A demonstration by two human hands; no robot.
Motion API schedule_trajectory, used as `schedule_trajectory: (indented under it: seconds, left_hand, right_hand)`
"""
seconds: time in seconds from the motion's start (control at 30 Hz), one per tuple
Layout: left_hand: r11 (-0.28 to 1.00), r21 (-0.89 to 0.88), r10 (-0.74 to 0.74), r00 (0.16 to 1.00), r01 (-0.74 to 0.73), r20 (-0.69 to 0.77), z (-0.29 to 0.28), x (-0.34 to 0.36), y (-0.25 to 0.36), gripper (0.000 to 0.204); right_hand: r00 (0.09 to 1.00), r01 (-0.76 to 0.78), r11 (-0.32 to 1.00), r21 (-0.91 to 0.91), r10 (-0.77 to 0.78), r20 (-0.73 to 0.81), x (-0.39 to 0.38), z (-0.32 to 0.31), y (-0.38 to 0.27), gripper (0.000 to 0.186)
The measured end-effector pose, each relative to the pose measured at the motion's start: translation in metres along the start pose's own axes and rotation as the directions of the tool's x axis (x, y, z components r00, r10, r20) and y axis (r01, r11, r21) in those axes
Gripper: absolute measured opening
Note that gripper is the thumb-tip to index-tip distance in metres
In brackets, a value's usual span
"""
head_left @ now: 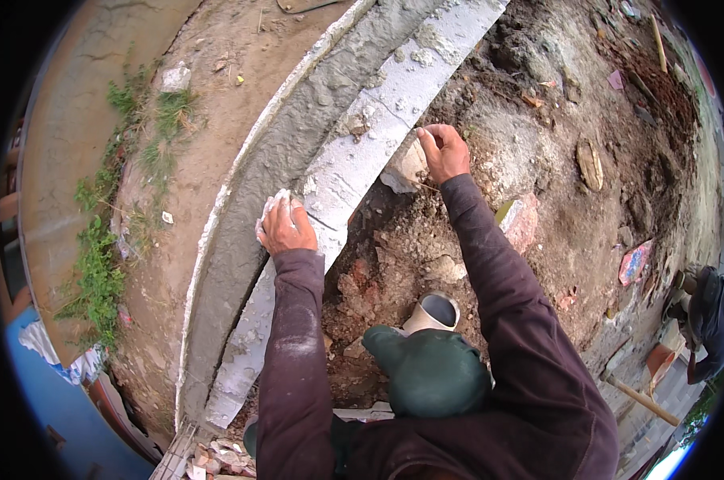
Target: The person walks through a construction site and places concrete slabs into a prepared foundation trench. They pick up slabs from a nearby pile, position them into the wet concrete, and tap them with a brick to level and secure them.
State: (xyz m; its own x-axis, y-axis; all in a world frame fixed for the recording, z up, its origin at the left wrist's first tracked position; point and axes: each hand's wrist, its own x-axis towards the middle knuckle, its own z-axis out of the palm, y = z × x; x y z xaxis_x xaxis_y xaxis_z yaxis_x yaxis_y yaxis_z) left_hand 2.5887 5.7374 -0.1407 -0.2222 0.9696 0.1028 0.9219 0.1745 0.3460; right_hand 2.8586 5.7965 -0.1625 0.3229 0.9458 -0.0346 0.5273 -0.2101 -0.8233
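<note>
Rubble-strewn earth [530, 128] out on the right, and here's the wet concrete [298, 120] running between a thin pale rim [225, 188] and a broad white board [350, 186]! Left hand [287, 228], grey-smeared, fingers half bent at the board's inner edge; right hand [447, 154], thumb and fingers curled close, at its outer edge. Whether these 2 grip anything, I can't tell.
</note>
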Motion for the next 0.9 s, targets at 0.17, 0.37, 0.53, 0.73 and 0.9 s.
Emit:
schedule_trajectory:
  seconds: [0.17,0.37,0.53,0.73,0.9]
  left_hand:
    - [0.999,0.024,-0.032,0.999,0.032,0.024,0.000,0.000,0.003,0.035]
    - [1.000,-0.011,-0.015,1.000,0.015,0.008,0.001,0.000,-0.002,0.036]
    - [1.000,0.006,-0.014,1.000,0.014,-0.006,0.000,-0.001,0.002,0.035]
    - [1.000,-0.010,0.022,1.000,-0.022,-0.014,0.002,0.000,0.000,0.035]
    - [1.000,-0.003,0.006,1.000,-0.006,-0.008,0.000,0.000,0.000,0.035]
  right_hand:
    - [0.992,0.122,0.987,-0.101,-0.121,0.015,-0.015,0.015,0.008,0.021]
    - [0.978,-0.207,0.894,0.398,0.187,0.090,-0.020,0.029,0.015,0.027]
    - [0.919,-0.395,0.652,0.647,0.287,0.271,0.004,0.017,0.021,0.028]
    - [0.786,-0.593,0.505,0.627,0.534,0.312,0.019,0.022,0.006,0.029]
    - [0.832,-0.452,0.436,0.778,0.522,0.191,-0.011,0.026,0.002,0.023]
